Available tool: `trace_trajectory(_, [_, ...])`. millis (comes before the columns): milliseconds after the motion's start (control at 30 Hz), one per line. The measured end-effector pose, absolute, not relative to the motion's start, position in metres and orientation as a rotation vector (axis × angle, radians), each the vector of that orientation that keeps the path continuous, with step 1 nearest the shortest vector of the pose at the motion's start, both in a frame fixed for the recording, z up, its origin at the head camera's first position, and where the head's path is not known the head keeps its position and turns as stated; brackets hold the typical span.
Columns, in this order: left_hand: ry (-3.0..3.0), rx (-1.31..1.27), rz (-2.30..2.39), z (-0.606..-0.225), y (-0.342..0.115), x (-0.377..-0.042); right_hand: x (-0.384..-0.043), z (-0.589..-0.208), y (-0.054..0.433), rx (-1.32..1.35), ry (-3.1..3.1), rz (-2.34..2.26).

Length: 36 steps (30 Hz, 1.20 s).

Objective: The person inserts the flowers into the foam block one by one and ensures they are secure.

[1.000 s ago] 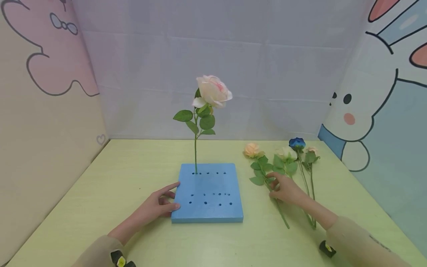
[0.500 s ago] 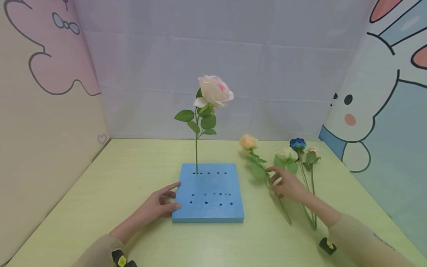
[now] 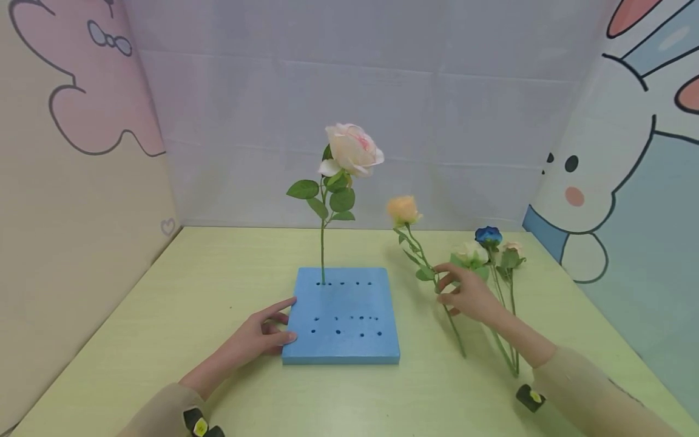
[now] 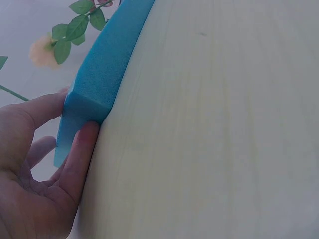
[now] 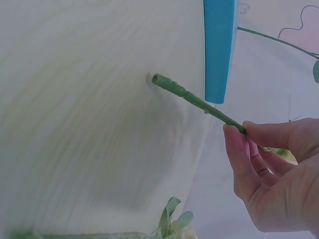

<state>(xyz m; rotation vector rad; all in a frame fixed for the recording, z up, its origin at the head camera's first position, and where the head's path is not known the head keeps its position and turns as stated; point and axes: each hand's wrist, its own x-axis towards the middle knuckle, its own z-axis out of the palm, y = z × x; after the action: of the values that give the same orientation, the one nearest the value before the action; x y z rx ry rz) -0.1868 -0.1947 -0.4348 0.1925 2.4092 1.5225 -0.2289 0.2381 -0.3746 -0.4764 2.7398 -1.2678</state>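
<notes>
One peach rose [image 3: 404,210] pinched between right fingers [image 5: 239,159].

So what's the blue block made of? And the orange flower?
Blue block: probably foam, matte; its side looks finely grainy. Orange flower: maybe cloth, with a soft, dull look, but it's too small to be sure. Its stem: likely plastic, fairly smooth, with moulded-looking bumps near the end.

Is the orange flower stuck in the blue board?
No, the right hand holds the orange flower off to the right of the blue board.
</notes>
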Motion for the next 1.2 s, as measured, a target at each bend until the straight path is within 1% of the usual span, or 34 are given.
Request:
trace_trajectory(333, [2.407,0.186,1.526,-0.432,-0.194,-0.186,-0.235,-0.362,0.229,-0.494,2.710,-1.330])
trace_trajectory(500, [2.408,0.187,1.521,-0.432,-0.194,-0.186,-0.237,-0.356,0.223,-0.449,2.714,-1.341])
trace_trajectory(833, [2.409,0.181,1.516,-0.433,-0.195,-0.186,-0.243,-0.352,0.207,-0.372,2.691,-1.447])
trace_trajectory(1200, [2.395,0.210,1.530,-0.434,-0.196,-0.186,-0.253,-0.347,0.189,-0.391,2.682,-1.523])
